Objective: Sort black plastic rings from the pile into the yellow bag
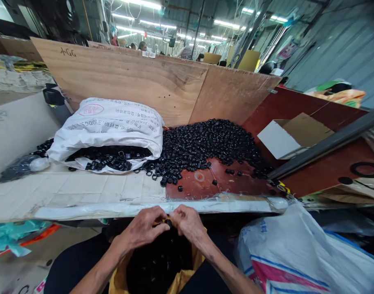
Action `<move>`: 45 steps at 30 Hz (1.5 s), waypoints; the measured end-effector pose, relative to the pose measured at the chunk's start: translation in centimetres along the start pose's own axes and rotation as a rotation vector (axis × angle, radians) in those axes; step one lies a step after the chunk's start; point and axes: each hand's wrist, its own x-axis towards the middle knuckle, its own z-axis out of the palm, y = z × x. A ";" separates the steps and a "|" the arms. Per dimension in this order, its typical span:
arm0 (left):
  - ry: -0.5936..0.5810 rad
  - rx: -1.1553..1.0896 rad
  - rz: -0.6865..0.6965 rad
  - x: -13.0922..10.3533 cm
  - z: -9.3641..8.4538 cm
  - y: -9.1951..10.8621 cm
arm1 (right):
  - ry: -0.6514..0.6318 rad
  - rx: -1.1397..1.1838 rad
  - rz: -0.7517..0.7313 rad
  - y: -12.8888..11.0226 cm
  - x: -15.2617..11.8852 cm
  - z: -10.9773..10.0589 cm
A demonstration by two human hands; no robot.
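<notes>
Over a yellow sack (115,281) in my lap, my two hands meet just below the table's front edge. My left hand (145,228) is closed, with a small black ring-shaped part (168,223) between thumb and fingers. My right hand (188,223) is closed right beside that part, its fingers bent together; what sits in its pinch is hidden. Inside the sack lies a dark mass of black parts (159,261), too dark to make out singly. Ahead on the table rises a large pile of small black ring-like parts (208,143).
A white woven bag (113,122) lies on its side at left, black rings at its mouth. Wooden boards (137,81) wall the back. An open carton (285,139) and a slanted metal bar (328,143) stand at right. A plastic sack (285,249) bulges beside my right arm.
</notes>
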 end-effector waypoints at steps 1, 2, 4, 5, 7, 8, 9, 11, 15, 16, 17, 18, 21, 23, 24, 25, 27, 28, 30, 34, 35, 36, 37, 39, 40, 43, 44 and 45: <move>0.047 -0.006 -0.086 1.0 -0.4 -0.2 | 0.084 -0.134 -0.113 0.1 0.9 -0.7; 0.156 0.009 -0.152 2.2 -0.6 -0.6 | 0.173 -0.249 -0.236 0.2 2.0 -1.4; 0.375 0.096 -0.195 4.9 -0.6 -1.6 | 0.263 -0.400 -0.442 0.5 4.3 -2.2; 0.402 0.139 -0.187 6.3 -0.5 -2.2 | 0.254 -0.447 -0.509 0.8 5.4 -2.3; 0.403 0.203 -0.171 8.3 -0.1 -3.2 | 0.209 -0.501 -0.576 1.5 7.0 -2.2; 0.409 0.212 -0.183 9.0 0.0 -3.6 | 0.204 -0.510 -0.585 2.0 7.5 -2.0; 0.432 0.202 -0.213 9.3 0.0 -3.9 | 0.218 -0.506 -0.583 2.4 7.9 -1.8; 0.483 0.138 -0.309 9.1 -0.4 -4.4 | 0.270 -0.472 -0.565 3.1 8.0 -1.5; 0.465 0.134 -0.417 7.0 -1.9 -4.9 | 0.263 -0.414 -0.570 3.3 7.5 -1.4; 0.462 0.177 -0.404 6.6 -2.1 -5.0 | 0.240 -0.412 -0.585 3.2 7.4 -1.5; 0.466 0.217 -0.385 6.1 -2.2 -5.1 | 0.221 -0.414 -0.602 3.0 7.3 -1.6; 0.473 0.246 -0.369 5.8 -2.3 -5.1 | 0.204 -0.417 -0.619 2.9 7.2 -1.6; 0.470 0.271 -0.351 5.4 -2.0 -5.1 | 0.184 -0.427 -0.634 2.6 7.0 -1.7; 0.439 0.299 -0.348 5.5 -1.9 -5.0 | 0.192 -0.415 -0.601 2.4 6.9 -1.6; 0.419 0.322 -0.349 5.6 -1.8 -4.9 | 0.197 -0.393 -0.573 2.2 6.9 -1.5; 0.397 0.349 -0.351 5.8 -1.7 -4.7 | 0.199 -0.358 -0.540 2.0 6.9 -1.3; 0.362 0.409 -0.350 6.2 -1.6 -4.4 | 0.200 -0.254 -0.482 1.6 7.1 -0.8; 0.351 0.447 -0.347 6.4 -1.5 -4.2 | 0.196 -0.200 -0.462 1.3 7.2 -0.6; 0.337 0.526 -0.343 6.9 -1.3 -3.9 | 0.178 -0.124 -0.448 0.8 7.5 -0.2; 0.327 0.596 -0.328 7.6 -1.2 -3.6 | 0.127 -0.100 -0.473 0.4 7.6 0.2; 0.326 0.596 -0.313 7.6 -1.2 -3.6 | 0.120 -0.092 -0.476 0.5 7.6 0.2; 0.327 0.595 -0.298 7.6 -1.2 -3.6 | 0.121 -0.075 -0.472 0.6 7.7 0.2; 0.329 0.592 -0.285 7.6 -1.2 -3.7 | 0.130 -0.049 -0.457 0.7 7.8 0.3; 0.331 0.580 -0.263 7.6 -1.2 -3.9 | 0.158 0.015 -0.407 0.9 8.1 0.7; 0.329 0.570 -0.251 7.6 -1.2 -4.0 | 0.169 0.041 -0.385 0.9 8.3 0.9; 0.327 0.547 -0.214 7.6 -1.2 -4.1 | 0.168 0.058 -0.377 0.6 8.9 1.6; 0.334 0.545 -0.199 7.6 -1.2 -4.1 | 0.163 0.042 -0.387 0.4 9.0 1.8; 0.347 0.547 -0.178 7.5 -1.3 -4.0 | 0.158 0.024 -0.399 0.3 9.1 1.9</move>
